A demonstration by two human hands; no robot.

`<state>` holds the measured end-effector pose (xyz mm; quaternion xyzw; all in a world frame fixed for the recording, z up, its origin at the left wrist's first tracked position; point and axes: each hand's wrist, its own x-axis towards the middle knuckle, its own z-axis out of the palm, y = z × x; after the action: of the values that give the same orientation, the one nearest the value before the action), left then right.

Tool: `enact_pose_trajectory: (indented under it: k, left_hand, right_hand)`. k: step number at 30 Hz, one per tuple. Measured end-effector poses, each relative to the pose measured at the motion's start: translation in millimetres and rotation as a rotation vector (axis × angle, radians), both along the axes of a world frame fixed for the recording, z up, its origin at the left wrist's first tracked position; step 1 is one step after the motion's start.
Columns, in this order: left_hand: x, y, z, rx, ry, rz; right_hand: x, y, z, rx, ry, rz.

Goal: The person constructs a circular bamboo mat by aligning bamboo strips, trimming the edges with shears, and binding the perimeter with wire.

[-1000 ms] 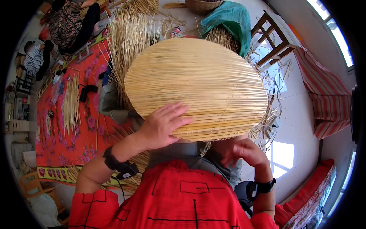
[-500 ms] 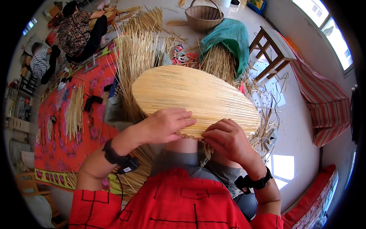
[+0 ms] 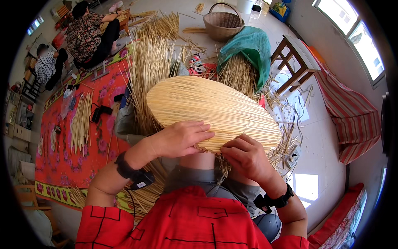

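Note:
A pale, oval-ended panel of straw stalks [image 3: 211, 103] laid side by side rests across my lap, its near edge toward me. My left hand [image 3: 181, 136] is at its near left part, fingers stretched over the top and thumb by the edge, holding it. Closed in a pinch at the near edge, my right hand [image 3: 245, 154] is a little right of my left hand. Between them runs a short braided rim [image 3: 208, 150]. Loose strands [image 3: 224, 168] hang below the right fingers; what is pinched there is mostly hidden.
Tall straw bundles [image 3: 151, 70] stand beyond the panel, one bundle [image 3: 238, 70] under a green sack [image 3: 253, 43]. A wicker basket [image 3: 224, 25] sits farther back. At right is a wooden stool [image 3: 292, 62]; at left, a red floral mat [image 3: 56, 137] with stalks [image 3: 82, 124]. Two people [image 3: 88, 37] sit far left.
The panel sits slightly lower in view, as does the background. Both hands stay at the near edge, and the right fingers have shifted slightly.

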<state>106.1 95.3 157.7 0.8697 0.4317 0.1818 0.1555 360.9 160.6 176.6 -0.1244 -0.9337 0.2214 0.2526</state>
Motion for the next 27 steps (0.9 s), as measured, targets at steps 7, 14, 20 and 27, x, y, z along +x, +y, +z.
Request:
enact_pose_trajectory:
  k: [7,14,20,27]
  left_hand:
    - [1.5,5.4,5.2,0.050,0.007,0.021]
    - [1.5,30.8,24.9,0.165,-0.068,0.042]
    - [4.0,56.9,53.4,0.231,-0.058,0.087]
    - [-11.3,96.3,108.7,0.390,-0.179,0.121]
  right_hand:
    - [9.1,2.8,-3.0,0.017,-0.010,-0.121]
    - [43.5,40.7,-15.3,0.007,-0.163,-0.364]
    - [46.8,59.0,-15.6,0.082,-0.045,-0.331]
    - [30.4,86.6,49.1,0.043,0.007,-0.433]
